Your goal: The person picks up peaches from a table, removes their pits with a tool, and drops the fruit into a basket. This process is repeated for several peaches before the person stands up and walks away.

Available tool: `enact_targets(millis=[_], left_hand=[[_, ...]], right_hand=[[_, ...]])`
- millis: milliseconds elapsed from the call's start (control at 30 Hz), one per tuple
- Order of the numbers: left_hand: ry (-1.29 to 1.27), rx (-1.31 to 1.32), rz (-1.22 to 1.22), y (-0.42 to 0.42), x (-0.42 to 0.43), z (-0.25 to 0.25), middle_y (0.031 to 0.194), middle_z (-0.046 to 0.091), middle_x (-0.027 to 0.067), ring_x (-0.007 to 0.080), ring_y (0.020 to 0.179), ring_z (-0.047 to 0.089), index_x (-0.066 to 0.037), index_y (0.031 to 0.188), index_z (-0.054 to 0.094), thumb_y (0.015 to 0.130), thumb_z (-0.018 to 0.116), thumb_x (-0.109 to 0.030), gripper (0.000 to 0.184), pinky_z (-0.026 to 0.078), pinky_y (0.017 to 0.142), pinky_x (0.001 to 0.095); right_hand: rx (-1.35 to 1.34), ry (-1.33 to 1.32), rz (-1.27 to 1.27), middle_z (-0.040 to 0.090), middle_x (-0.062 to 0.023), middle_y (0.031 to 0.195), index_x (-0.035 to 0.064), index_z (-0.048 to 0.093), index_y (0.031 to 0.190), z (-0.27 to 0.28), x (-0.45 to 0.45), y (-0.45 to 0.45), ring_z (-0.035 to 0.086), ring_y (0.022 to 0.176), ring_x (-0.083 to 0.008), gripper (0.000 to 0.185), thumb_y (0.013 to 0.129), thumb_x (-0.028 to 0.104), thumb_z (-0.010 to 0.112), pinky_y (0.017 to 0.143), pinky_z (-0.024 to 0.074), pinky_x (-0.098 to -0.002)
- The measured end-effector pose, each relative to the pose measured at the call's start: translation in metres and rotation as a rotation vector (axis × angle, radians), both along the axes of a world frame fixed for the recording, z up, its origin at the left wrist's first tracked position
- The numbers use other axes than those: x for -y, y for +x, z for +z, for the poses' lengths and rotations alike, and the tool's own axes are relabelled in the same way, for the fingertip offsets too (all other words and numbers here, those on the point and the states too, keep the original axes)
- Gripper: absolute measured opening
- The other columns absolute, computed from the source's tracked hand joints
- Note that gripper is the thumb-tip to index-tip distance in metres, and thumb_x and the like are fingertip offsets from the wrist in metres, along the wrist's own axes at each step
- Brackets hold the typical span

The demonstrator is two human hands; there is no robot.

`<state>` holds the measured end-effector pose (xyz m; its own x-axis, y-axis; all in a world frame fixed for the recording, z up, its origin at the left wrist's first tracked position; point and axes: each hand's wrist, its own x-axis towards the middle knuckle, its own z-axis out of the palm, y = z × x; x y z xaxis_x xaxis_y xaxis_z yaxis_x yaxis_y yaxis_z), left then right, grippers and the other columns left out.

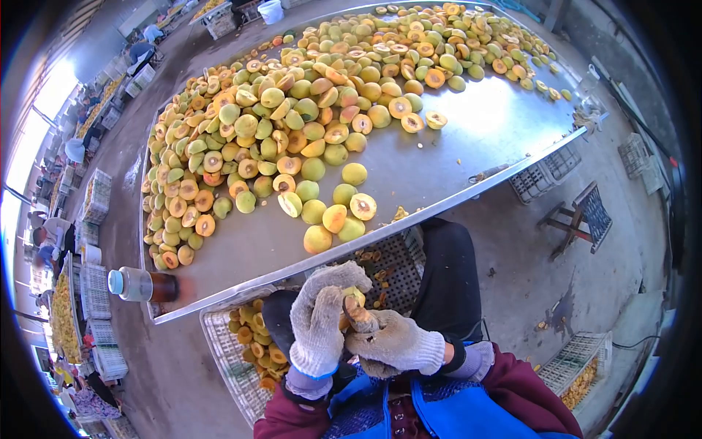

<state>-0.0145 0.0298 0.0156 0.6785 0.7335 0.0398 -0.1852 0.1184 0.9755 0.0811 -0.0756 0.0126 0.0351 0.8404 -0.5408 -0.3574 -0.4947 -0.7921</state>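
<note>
A seated person in worn pale gloves (316,351) holds a yellowish piece of fruit (355,295), partly hidden, between the legs before a metal table (468,132) heaped with green-and-orange fruit (292,117). The left hand (323,314) curls closed around the piece; the right hand (398,340) bends in against it, any further grip hidden. A crate (218,351) of cut fruit (252,333) sits below, left.

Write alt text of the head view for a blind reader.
The left hand and right hand, in soiled whitish knitted gloves, meet at a partly hidden yellowish fruit piece. Before them, a grey metal-topped table bears heaped green-and-orange fruit, many halved; a white plastic crate of orange fruit pieces sits below.
</note>
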Motion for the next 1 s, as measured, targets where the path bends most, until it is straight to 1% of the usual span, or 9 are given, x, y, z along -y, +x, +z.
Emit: enact_targets(millis=[100, 133, 267, 433, 500, 700, 767, 900, 1000], left_hand=[[0.236, -0.167, -0.004, 0.001, -0.003, 0.010, 0.102, 0.066, 0.0152, 0.0236, 0.093, 0.065, 0.003, 0.108, 0.063, 0.097, 0.051, -0.016, 0.025, 0.050, 0.083, 0.0335], [0.624, -0.074, 0.033, 0.005, -0.010, 0.002, 0.102, 0.067, 0.0167, 0.0274, 0.089, 0.067, 0.001, 0.106, 0.065, 0.090, 0.059, -0.007, 0.019, 0.053, 0.079, 0.0344], [0.688, -0.217, -0.184, 0.008, -0.018, 0.015, 0.104, 0.067, 0.0173, 0.0322, 0.088, 0.069, -0.002, 0.105, 0.066, 0.082, 0.065, -0.003, 0.023, 0.056, 0.074, 0.0356], [0.697, -0.031, -0.247, 0.012, -0.020, 0.022, 0.104, 0.067, 0.0170, 0.0294, 0.091, 0.068, -0.001, 0.105, 0.067, 0.083, 0.065, -0.004, 0.022, 0.055, 0.075, 0.0342], [0.157, -0.219, -0.456, 0.012, -0.020, 0.030, 0.099, 0.068, 0.0168, 0.0250, 0.088, 0.067, 0.004, 0.101, 0.067, 0.090, 0.058, -0.016, 0.024, 0.052, 0.080, 0.0368], [0.127, 0.088, -0.245, 0.011, 0.004, 0.007, 0.097, 0.066, 0.0196, 0.0253, 0.084, 0.065, 0.003, 0.103, 0.064, 0.094, 0.056, -0.042, 0.047, 0.054, 0.077, 0.0392], [-0.262, 0.081, -0.139, 0.012, 0.011, 0.005, 0.097, 0.066, 0.0194, 0.0255, 0.084, 0.066, 0.004, 0.103, 0.062, 0.095, 0.053, -0.044, 0.050, 0.054, 0.075, 0.0377], [-0.182, 0.112, -0.163, 0.007, 0.007, 0.001, 0.102, 0.066, 0.0154, 0.0209, 0.092, 0.063, 0.006, 0.109, 0.062, 0.098, 0.054, -0.025, 0.033, 0.052, 0.081, 0.0335], [0.371, -0.014, -0.222, 0.007, -0.016, -0.011, 0.103, 0.067, 0.0143, 0.0204, 0.092, 0.063, 0.003, 0.108, 0.065, 0.094, 0.055, -0.015, 0.025, 0.052, 0.081, 0.0325]], right_hand=[[-0.272, -0.084, 0.043, 0.057, -0.0020, 0.059, 0.0070, 0.061, 0.086, 0.005, 0.002, 0.010, 0.048, 0.039, -0.0088, 0.016, 0.087, 0.022, 0.064, 0.033, 0.0325, -0.0240], [-0.387, -0.067, 0.103, 0.055, -0.0007, 0.059, 0.0067, 0.061, 0.086, 0.000, 0.005, 0.016, 0.047, 0.040, -0.0080, 0.015, 0.086, 0.021, 0.065, 0.034, 0.0335, -0.0237], [-0.629, 0.063, 0.136, 0.057, -0.0014, 0.069, 0.0051, 0.060, 0.085, -0.002, 0.009, 0.021, 0.052, 0.054, -0.0076, 0.016, 0.084, 0.020, 0.067, 0.048, 0.0412, -0.0220], [-0.894, 0.221, 0.189, 0.059, -0.0050, 0.080, 0.0033, 0.058, 0.088, -0.019, 0.017, 0.018, 0.055, 0.063, -0.0100, 0.023, 0.083, 0.022, 0.070, 0.056, 0.0443, -0.0220], [-0.966, 0.275, 0.175, 0.058, -0.0049, 0.077, 0.0029, 0.057, 0.091, -0.025, 0.020, 0.015, 0.055, 0.063, -0.0107, 0.025, 0.083, 0.023, 0.071, 0.056, 0.0452, -0.0230], [-1.148, 0.289, 0.167, 0.058, -0.0059, 0.074, 0.0019, 0.056, 0.090, -0.030, 0.020, 0.007, 0.055, 0.057, -0.0118, 0.024, 0.084, 0.021, 0.069, 0.051, 0.0452, -0.0256], [-1.166, 0.240, 0.172, 0.057, -0.0059, 0.072, 0.0013, 0.056, 0.090, -0.031, 0.019, 0.011, 0.055, 0.056, -0.0123, 0.024, 0.084, 0.021, 0.068, 0.050, 0.0453, -0.0259], [-1.051, 0.245, 0.157, 0.056, -0.0051, 0.067, 0.0005, 0.055, 0.090, -0.031, 0.018, 0.009, 0.054, 0.050, -0.0125, 0.025, 0.086, 0.023, 0.066, 0.045, 0.0442, -0.0254], [-1.187, 0.239, 0.166, 0.055, -0.0045, 0.065, 0.0010, 0.055, 0.089, -0.041, 0.017, 0.002, 0.051, 0.043, -0.0128, 0.027, 0.087, 0.026, 0.066, 0.041, 0.0417, -0.0258]])
